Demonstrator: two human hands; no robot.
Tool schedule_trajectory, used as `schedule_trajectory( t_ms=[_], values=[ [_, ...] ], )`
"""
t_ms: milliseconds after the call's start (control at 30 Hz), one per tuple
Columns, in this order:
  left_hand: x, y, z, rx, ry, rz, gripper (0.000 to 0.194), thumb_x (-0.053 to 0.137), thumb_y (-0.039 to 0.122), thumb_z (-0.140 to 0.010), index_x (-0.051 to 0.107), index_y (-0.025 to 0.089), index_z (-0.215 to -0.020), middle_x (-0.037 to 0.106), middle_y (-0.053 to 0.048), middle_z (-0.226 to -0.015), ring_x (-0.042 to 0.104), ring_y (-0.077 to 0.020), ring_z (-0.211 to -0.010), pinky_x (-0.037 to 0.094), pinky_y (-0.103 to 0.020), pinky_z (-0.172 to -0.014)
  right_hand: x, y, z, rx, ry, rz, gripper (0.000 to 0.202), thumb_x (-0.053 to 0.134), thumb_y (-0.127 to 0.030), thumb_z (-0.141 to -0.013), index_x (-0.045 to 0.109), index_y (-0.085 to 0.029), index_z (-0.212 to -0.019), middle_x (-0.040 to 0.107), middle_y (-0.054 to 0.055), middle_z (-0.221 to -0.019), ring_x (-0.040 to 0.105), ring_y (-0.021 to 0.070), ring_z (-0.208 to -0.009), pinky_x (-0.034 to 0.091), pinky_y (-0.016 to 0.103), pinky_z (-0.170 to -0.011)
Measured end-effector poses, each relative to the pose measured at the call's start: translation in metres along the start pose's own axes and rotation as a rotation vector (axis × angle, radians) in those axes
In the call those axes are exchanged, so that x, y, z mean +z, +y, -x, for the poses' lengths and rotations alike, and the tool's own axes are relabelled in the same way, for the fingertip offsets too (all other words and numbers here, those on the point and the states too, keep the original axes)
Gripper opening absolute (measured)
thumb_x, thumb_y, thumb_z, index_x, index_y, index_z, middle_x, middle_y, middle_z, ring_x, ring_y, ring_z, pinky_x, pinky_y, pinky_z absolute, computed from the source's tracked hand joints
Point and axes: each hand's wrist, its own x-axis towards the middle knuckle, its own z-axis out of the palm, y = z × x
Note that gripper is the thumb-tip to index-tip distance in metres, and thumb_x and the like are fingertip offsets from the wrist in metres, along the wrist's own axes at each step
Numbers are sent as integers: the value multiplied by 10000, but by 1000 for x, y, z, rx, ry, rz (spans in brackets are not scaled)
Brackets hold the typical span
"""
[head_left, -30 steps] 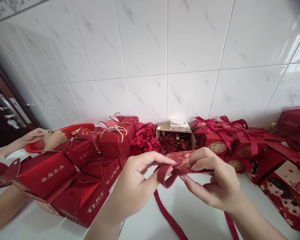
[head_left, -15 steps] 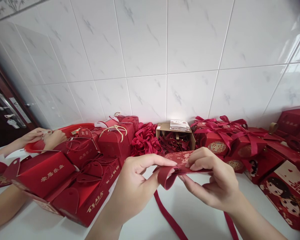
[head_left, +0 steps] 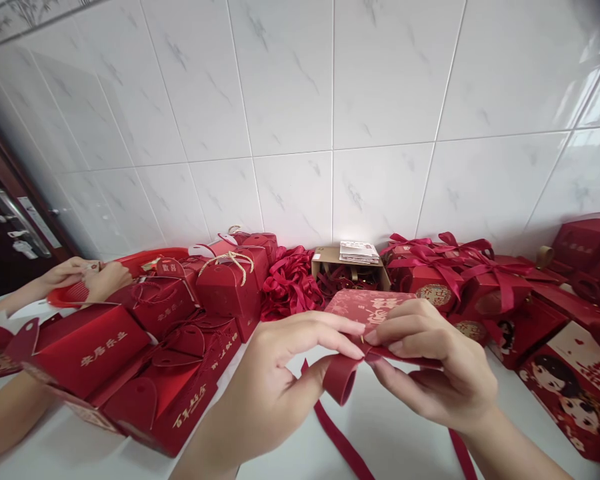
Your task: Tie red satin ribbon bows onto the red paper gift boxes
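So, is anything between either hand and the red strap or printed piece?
Nothing visible: the left hand holds the looped strap, and the right hand grips the printed piece, both in direct contact.

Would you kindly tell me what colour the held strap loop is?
The strap loop is dark red, clearest in the head view.

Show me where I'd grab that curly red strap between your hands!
Probably pinch the rounded bend of the curly red strap from the near side, just below the hands. It curls out toward us there, while fingers of the left hand and right hand crowd its upper end.
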Motion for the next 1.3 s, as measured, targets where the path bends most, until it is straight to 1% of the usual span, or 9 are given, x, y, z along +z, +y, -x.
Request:
schedule_trajectory(
  t_ms=[200, 333, 433, 600, 733, 800, 867, 1033, 1300],
  values=[
    [1, -3, -1, 108, 31, 2, 324, 593, -46, -780, 707, 214, -935, 718, -15, -1009, 666, -134, -956, 537, -225, -872, 0, -1, -1, 14, 19, -7, 252, 646, 14, -715, 527, -170, -840, 693, 66, -760, 622, 175, -633, 476, 343, -568],
    [1, -6, -2, 125, 30, 31, 360, 548, -49, -793, 658, 208, -1021, 709, -27, -1002, 657, -162, -972, 533, -282, -894, 2, -3, 1, 40, 53, -8, 268, 651, 18, -713, 520, -185, -830, 700, 54, -786, 635, 172, -638, 492, 347, -588],
    [3, -8, -3, 61, 24, 43, 344, 550, -19, -807, 601, 220, -1050, 690, -19, -1001, 655, -160, -956, 541, -283, -876, 6, -4, 3, 98, 56, -22, 276, 649, 9, -722, 497, -196, -826, 695, 52, -783, 637, 177, -642, 502, 349, -590],
    [8, -17, -4, -41, 140, -41, 235, 601, 62, -832, 570, 225, -997, 676, 0, -901, 668, -121, -843, 542, -201, -777, 16, -4, 7, 280, 84, -99, 247, 652, -40, -761, 468, -203, -777, 664, 50, -785, 634, 155, -650, 503, 270, -544],
    [9, -23, -3, -106, 158, -108, 263, 587, 73, -841, 559, 245, -1037, 676, 13, -910, 668, -106, -825, 529, -174, -746, 16, 0, 6, 438, -29, -154, 174, 660, -107, -784, 559, -192, -897, 632, 30, -796, 615, 143, -691, 511, 263, -601],
    [10, -24, -2, -119, 152, -119, 257, 582, 80, -845, 557, 249, -1037, 678, 20, -890, 666, -104, -826, 524, -167, -743, 14, 2, 5, 435, -104, -168, 237, 645, -126, -799, 598, -184, -1024, 625, 43, -838, 603, 152, -744, 515, 284, -652],
    [10, -24, -2, -125, 148, -118, 233, 572, 92, -854, 553, 247, -1027, 676, 23, -876, 664, -102, -816, 524, -164, -734, 12, 4, 3, 416, -144, -190, 250, 616, -125, -818, 622, -181, -1062, 626, 61, -881, 600, 159, -783, 517, 297, -681],
    [11, -24, -4, -133, 164, -111, 230, 586, 85, -839, 560, 248, -1000, 663, 37, -848, 651, -83, -771, 517, -137, -696, 14, 5, 1, 394, -130, -156, 162, 612, -124, -809, 645, -171, -960, 612, 65, -849, 586, 161, -758, 509, 302, -650],
    [12, -24, -2, -184, 177, -89, 201, 624, 113, -816, 584, 231, -974, 686, 11, -833, 665, -117, -779, 528, -138, -628, 15, 3, 2, 373, -100, -114, 86, 625, -115, -778, 577, -175, -815, 562, 38, -778, 540, 148, -695, 459, 279, -595]
  ],
)
